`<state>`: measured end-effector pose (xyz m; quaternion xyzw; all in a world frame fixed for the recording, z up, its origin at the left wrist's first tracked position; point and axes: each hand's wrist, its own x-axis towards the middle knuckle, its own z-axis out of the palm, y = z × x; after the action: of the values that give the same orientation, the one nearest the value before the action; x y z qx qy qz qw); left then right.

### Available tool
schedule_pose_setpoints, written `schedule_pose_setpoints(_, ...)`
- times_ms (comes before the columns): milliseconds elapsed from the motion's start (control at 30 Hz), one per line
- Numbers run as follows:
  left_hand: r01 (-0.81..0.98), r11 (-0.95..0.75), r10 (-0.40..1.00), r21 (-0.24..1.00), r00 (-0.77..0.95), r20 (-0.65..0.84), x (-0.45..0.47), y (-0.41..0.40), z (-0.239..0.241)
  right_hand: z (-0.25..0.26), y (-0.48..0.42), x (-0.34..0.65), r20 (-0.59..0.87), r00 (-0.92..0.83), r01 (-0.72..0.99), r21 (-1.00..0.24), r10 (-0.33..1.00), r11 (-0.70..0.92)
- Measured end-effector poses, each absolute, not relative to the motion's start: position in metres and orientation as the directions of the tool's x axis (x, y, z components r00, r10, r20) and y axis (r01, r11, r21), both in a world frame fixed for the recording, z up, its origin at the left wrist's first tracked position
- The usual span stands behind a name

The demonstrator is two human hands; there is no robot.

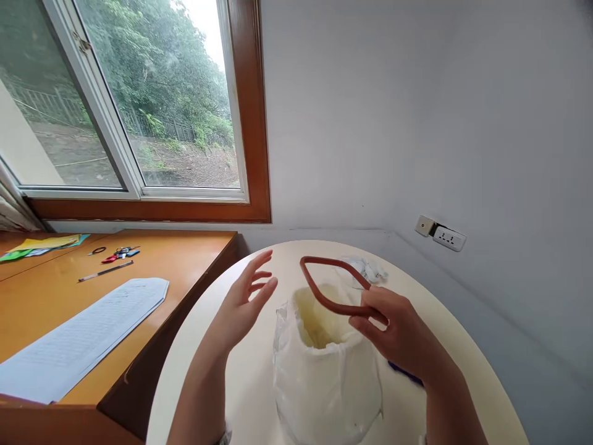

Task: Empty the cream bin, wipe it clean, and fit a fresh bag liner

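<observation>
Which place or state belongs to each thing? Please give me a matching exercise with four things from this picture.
Things:
1. red-brown rubber band
2. left hand
3. wall socket
4. printed sheet

Places or states:
A. on the grey wall
B. lying on the wooden desk
C. open, holding nothing
D. in the right hand, above the plastic-wrapped container

Pairs: 1-D, 2-C, 3-A, 4-B.
</observation>
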<state>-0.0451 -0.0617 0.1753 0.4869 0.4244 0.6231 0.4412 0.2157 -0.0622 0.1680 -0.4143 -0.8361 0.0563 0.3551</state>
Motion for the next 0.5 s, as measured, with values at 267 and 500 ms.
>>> schedule_pose_setpoints(267, -0.221, -0.080, 0.996, 0.972, 0.008, 0.084, -0.052, -0.063, 0.171, 0.162, -0.061, 0.199, 0.464, -0.510, 0.662, -0.325, 0.724, 0.675)
schedule_pose_setpoints(500, 0.324, -0.187, 0.959, 0.927, 0.265, 0.101, -0.050, -0.068, 0.166, 0.161, -0.061, 0.192, 0.378, -0.549, 0.673, -0.330, 0.746, 0.662)
